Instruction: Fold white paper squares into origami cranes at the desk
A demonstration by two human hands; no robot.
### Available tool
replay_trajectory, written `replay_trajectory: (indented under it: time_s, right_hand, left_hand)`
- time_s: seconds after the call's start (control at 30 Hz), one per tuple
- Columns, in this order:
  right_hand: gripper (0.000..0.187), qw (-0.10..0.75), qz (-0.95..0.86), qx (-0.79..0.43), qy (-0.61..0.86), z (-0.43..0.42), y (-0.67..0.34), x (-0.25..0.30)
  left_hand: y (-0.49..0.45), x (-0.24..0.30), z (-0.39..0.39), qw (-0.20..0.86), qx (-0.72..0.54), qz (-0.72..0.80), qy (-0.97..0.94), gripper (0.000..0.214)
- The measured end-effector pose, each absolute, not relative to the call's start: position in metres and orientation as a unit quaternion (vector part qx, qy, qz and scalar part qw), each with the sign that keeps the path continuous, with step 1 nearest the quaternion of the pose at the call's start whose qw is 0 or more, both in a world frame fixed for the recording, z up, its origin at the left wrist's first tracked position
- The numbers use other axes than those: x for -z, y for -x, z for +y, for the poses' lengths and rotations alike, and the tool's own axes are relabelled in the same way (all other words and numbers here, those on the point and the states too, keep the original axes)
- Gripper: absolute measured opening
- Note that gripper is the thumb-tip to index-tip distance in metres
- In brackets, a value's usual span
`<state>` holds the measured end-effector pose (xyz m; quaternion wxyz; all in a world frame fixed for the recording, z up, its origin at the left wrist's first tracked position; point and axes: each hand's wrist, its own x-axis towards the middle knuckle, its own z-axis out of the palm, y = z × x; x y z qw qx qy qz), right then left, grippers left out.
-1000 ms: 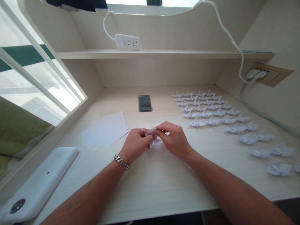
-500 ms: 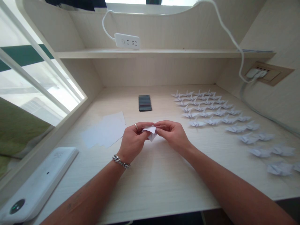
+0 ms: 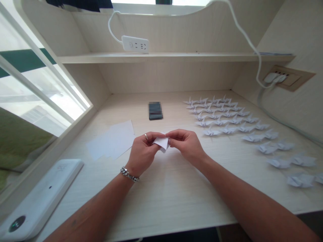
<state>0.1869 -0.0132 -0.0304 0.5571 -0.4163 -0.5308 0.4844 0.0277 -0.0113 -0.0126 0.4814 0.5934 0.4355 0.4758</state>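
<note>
A small piece of folded white paper (image 3: pixel 162 142) is held above the desk between my two hands. My left hand (image 3: pixel 143 148), with a ring on one finger and a chain bracelet at the wrist, pinches its left side. The fingers of my right hand (image 3: pixel 185 143) are closed on its upper right edge. Part of the paper hides behind the fingertips. To the left of my left hand lie several loose white paper sheets (image 3: pixel 113 141). Rows of folded white paper cranes (image 3: pixel 225 129) stand to the right of my right hand.
Beyond my hands lies a dark, blurred-out flat object (image 3: pixel 155 111). A long white device (image 3: pixel 47 195) rests at the desk's left edge. A white power strip (image 3: pixel 135 44) sits on the shelf (image 3: pixel 171 58); a white cable (image 3: pixel 242 30) runs to the wall socket (image 3: pixel 290 79).
The folded paper has turned a little in my fingers, its front flap now hanging lower and covering more of the piece. Both hands stay in nearly the same place.
</note>
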Motion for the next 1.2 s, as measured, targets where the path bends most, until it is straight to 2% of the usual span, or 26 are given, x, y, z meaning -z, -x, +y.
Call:
replay_trajectory:
  time_s: [0.23, 0.5, 0.73, 0.97, 1.2]
  right_hand:
    - [0.017, 0.564, -0.526, -0.473, 0.425, -0.0133, -0.1858, 0.0314]
    - [0.016, 0.578, -0.518, -0.468, 0.422, -0.0133, -0.1857, 0.0313]
    - [0.018, 0.555, -0.536, -0.466, 0.433, -0.0145, -0.1868, 0.0305]
    - [0.013, 0.547, -0.559, -0.437, 0.444, -0.0144, -0.1857, 0.0308]
    - [0.011, 0.540, -0.576, -0.417, 0.450, -0.0159, -0.1856, 0.0303]
  left_hand:
    - [-0.0279, 0.0119, -0.0114, 0.476, -0.467, 0.456, -0.590, 0.026]
    - [-0.0282, 0.0132, -0.0112, 0.487, -0.482, 0.437, -0.583, 0.023]
    - [-0.0275, 0.0171, -0.0095, 0.502, -0.473, 0.431, -0.582, 0.018]
    - [-0.0275, 0.0202, -0.0088, 0.523, -0.469, 0.421, -0.574, 0.025]
    - [-0.0278, 0.0174, -0.0097, 0.481, -0.480, 0.433, -0.591, 0.019]
